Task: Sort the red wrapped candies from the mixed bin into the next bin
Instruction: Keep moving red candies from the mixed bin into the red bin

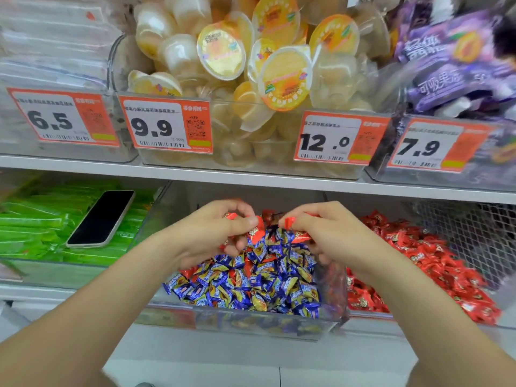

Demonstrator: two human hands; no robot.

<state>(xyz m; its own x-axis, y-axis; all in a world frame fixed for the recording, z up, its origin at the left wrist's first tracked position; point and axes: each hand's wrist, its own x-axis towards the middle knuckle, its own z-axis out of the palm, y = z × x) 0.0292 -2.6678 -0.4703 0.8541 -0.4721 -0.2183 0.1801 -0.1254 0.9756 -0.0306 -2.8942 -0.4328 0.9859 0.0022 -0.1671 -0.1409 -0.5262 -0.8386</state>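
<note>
Left hand (212,233) grips a few red candies (258,231) over the mixed bin (251,321), the front one hanging with its long axis near upright. Right hand (332,233) pinches one red candy (290,221); which way it points is unclear. Blue candies (251,286) fill this bin. The next bin (371,315), to the right, is heaped red. Lower shelf; a phone (102,217) lies on green packs (36,227) to the left.

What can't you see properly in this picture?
1. Head view: how many red candies each hand holds; the curled fingers of the left hand and right hand cover them.
2. Head view: any red ones buried in the mixed bin; the blue candies lie on top.
3. Head view: small print on the price tags; too small and blurred.
4. Head view: the purple packets; blurred and cut off by the right edge.
</note>
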